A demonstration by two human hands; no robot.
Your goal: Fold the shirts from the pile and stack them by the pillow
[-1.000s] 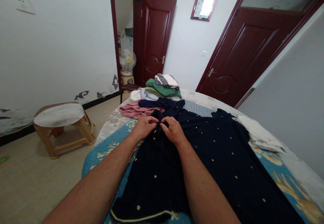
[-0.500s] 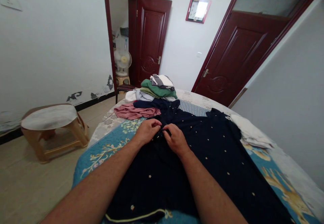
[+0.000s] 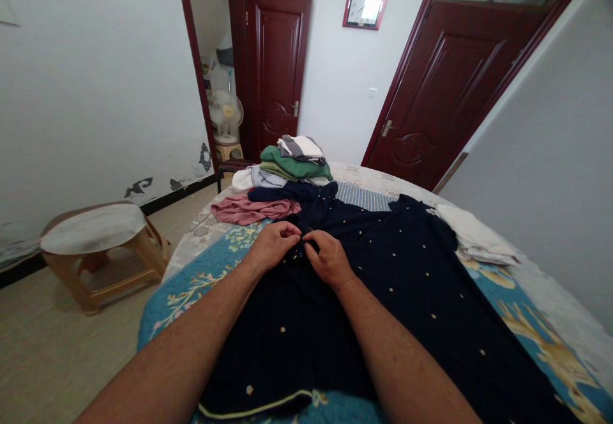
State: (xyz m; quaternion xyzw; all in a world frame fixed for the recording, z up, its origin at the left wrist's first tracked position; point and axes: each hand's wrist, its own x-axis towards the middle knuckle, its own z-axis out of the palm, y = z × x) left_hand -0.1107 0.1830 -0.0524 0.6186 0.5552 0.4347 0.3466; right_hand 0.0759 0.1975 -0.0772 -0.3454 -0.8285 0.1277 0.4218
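Note:
A dark navy pajama shirt (image 3: 383,264) with small pale flowers and a light-piped hem lies spread in front of me. My left hand (image 3: 274,245) pinches its front edge with thumb and fingertips. Close beside it, my right hand (image 3: 330,259) pinches the same part of the shirt, the two sets of fingertips almost touching. A small button seems to show just below my fingers, but what lies between the fingertips is too small to make out.
A pink garment (image 3: 253,209) lies crumpled beyond my left hand, below a pile of folded clothes (image 3: 297,163). Folded white cloth (image 3: 474,235) rests at the right. A blue floral mat (image 3: 191,290) lies beneath the shirt. A plastic stool (image 3: 96,235) stands left.
Both hands stay at the shirt front and have shifted slightly, with the fingertips drawn closer together. The camera view has tilted down a little.

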